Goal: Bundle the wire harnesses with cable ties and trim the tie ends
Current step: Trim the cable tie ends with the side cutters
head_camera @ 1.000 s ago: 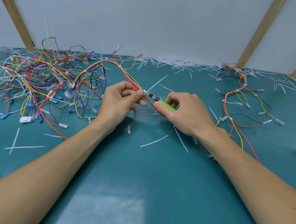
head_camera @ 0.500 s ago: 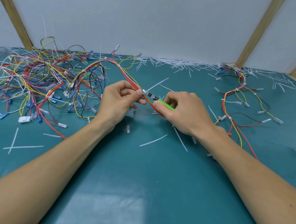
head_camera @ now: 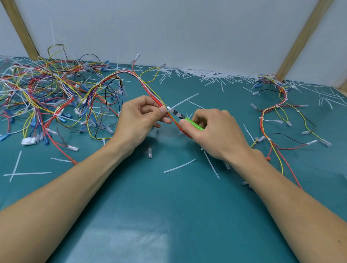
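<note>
The left hand pinches a harness between thumb and curled fingers, lifted above the green mat near its middle. A white tie wraps the harness right at the left thumb tip. The right hand curls its fingers round the green handles of a cutter, whose dark nose meets the tie; whether its blades are closed cannot be told. The harness arcs back and left into a tangled pile. A tied harness lies to the right. Cut tie ends litter the mat along the white wall.
</note>
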